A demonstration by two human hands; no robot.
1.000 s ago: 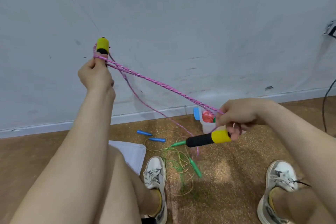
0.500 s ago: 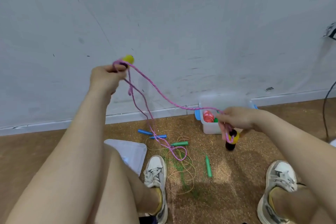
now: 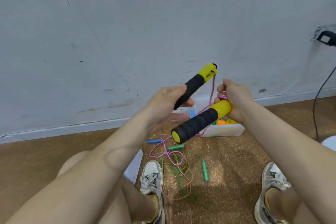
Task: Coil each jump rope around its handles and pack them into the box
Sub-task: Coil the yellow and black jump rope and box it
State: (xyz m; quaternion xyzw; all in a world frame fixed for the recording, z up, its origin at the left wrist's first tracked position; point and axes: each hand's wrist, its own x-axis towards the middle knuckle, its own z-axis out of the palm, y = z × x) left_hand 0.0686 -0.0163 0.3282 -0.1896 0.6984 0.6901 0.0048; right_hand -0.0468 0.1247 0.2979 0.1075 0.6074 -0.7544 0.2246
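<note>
A: Start at the bottom of the frame. What lies nearest?
B: Bare knees, then the left shoe (image 3: 151,176) at bottom centre and the right shoe (image 3: 272,178) at lower right. Between them on the floor (image 3: 227,160) is a loose tangle: a green-handled rope (image 3: 205,170), with a slack loop of the pink rope (image 3: 167,152) lying over it. A blue handle (image 3: 154,141) lies just beyond.
A: And the hands?
B: Mid-frame, above that tangle. The left hand (image 3: 163,103) has its grip curled round the black foam of the upper handle (image 3: 198,82). The right hand (image 3: 234,100) has its grip closed round the yellow end of the lower handle (image 3: 198,122), with pink rope bunched at its fingertips.
A: Which way do the handles point?
B: Both long axes run from lower left to upper right. The rope ends point up and right towards the wall (image 3: 163,23). The lower handle's butt cap faces down-left. They are near each other and roughly parallel, and I cannot tell if they touch.
A: So which step is this?
B: I judge the pair is being brought together before winding, since no turns show on them yet. Next, both should lie side by side in one grip while the other hand lifts the slack clear of the green cord and wraps it.
A: And the box?
B: The box (image 3: 223,130) is behind the right hand at the foot of the wall, open, with colourful things inside
</note>
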